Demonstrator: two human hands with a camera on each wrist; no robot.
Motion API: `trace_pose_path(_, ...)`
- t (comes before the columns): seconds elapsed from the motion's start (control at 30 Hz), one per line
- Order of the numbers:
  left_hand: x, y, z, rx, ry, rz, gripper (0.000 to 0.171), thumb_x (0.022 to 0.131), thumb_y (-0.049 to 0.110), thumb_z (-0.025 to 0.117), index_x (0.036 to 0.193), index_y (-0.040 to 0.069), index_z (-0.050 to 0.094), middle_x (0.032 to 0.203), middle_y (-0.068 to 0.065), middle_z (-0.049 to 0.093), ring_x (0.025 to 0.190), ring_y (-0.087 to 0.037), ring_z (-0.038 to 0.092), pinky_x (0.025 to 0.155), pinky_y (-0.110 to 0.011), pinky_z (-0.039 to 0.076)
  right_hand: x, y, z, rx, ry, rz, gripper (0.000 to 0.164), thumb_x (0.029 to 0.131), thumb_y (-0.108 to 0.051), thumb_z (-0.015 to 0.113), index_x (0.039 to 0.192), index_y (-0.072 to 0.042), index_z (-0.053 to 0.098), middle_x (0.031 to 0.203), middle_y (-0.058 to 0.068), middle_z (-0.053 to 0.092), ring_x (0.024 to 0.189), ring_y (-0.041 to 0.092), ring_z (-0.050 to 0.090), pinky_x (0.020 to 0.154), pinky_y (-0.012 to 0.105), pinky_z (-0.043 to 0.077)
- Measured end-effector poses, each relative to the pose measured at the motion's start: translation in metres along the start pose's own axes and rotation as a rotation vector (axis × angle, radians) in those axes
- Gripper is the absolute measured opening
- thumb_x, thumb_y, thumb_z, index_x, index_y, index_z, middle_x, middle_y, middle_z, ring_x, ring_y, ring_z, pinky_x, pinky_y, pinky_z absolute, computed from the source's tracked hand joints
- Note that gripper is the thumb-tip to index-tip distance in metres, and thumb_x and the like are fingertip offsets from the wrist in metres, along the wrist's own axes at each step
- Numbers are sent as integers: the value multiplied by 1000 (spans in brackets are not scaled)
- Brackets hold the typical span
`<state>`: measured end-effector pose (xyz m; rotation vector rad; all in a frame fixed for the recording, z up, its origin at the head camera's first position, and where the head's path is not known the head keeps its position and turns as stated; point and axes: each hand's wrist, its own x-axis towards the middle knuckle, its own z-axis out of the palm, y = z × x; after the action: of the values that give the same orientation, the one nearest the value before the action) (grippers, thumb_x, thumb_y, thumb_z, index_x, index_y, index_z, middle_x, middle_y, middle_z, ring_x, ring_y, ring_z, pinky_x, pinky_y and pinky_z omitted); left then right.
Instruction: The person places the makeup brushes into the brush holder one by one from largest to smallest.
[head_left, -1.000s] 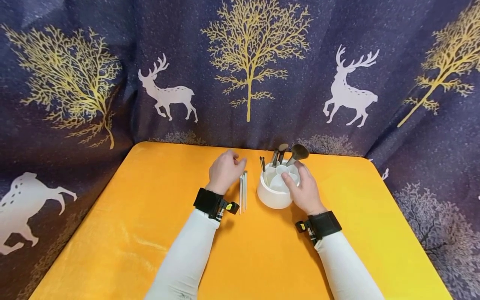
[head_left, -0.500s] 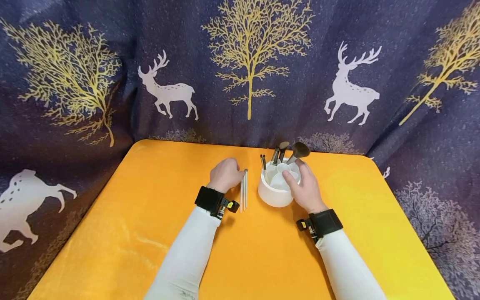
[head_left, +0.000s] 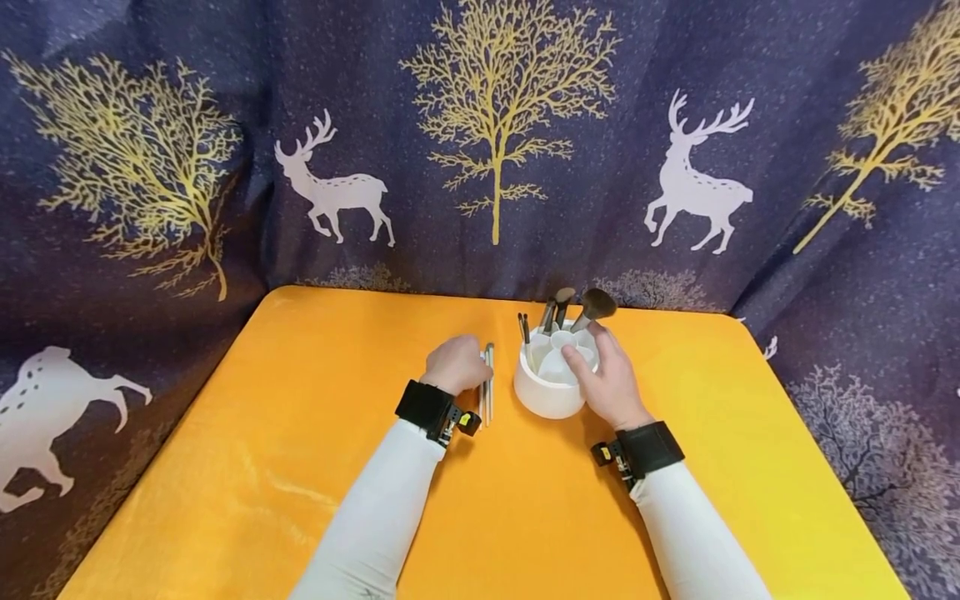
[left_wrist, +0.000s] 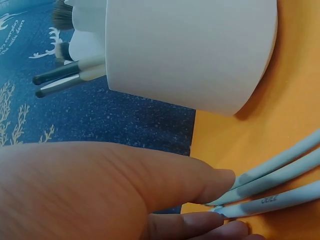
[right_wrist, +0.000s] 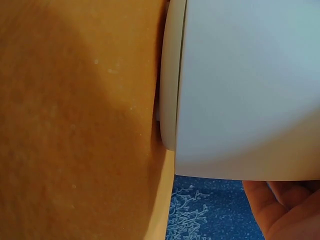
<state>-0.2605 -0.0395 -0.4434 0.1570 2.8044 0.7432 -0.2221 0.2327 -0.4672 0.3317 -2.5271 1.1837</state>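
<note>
In the head view my left hand (head_left: 456,365) is lowered over several slim pale makeup brushes (head_left: 490,392) lying side by side on the table. In the left wrist view its thumb and fingertips close around the end of the nearest brush (left_wrist: 270,201); the other two brushes (left_wrist: 280,172) lie right beside the thumb tip. My right hand (head_left: 611,385) grips the rim of a round white brush holder (head_left: 549,398), its thumb over the inner compartments. Out of the holder stick a large fluffy brush (head_left: 596,305) and several smaller brushes (head_left: 564,298).
An orange cloth covers the table (head_left: 315,467). Behind its far edge hangs a dark blue curtain (head_left: 442,267) printed with deer and trees. The holder stands just right of the lying brushes. Each wrist wears a black strap with a small camera.
My left hand has come down and toward me, from above the far ends of the lying brushes onto them, its fingers closing in. The right hand and the holder have stayed in place.
</note>
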Motion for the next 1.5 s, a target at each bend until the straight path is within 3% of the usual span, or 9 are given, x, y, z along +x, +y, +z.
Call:
trace_pose_path(0.43, 4, -2, 2, 15, -7, 10, 25, 98, 7, 73, 74, 10, 70, 61, -5, 60, 51, -22, 59, 48, -34, 42, 1, 2, 2, 2, 16, -3, 66, 110, -34, 65, 160, 7, 49, 160, 33, 52, 148, 52, 50, 123, 67, 37)
trace_pose_path(0.63, 4, -1, 3, 7, -19, -18, 26, 97, 11, 77, 72, 9, 72, 59, -5, 63, 50, -21, 62, 48, -34, 43, 2, 0, -1, 0, -7, 7, 68, 112, -37, 63, 162, 6, 47, 164, 32, 48, 151, 51, 47, 125, 67, 35)
trace_pose_path(0.97, 8, 4, 12, 85, 36, -7, 41, 95, 17, 81, 62, 16, 56, 59, 0, 43, 54, -21, 48, 51, -33, 34, 4, -3, -3, 1, -6, 16, 69, 112, -37, 63, 163, 6, 45, 166, 32, 46, 153, 51, 45, 126, 67, 34)
trace_pose_path(1.5, 5, 8, 21, 100, 91, -44, 30, 98, 18, 81, 72, 11, 68, 66, -5, 53, 60, -24, 57, 53, -34, 41, 1, -2, -3, 18, -16, 19, 68, 112, -34, 63, 163, 8, 46, 166, 33, 46, 153, 52, 45, 125, 69, 34)
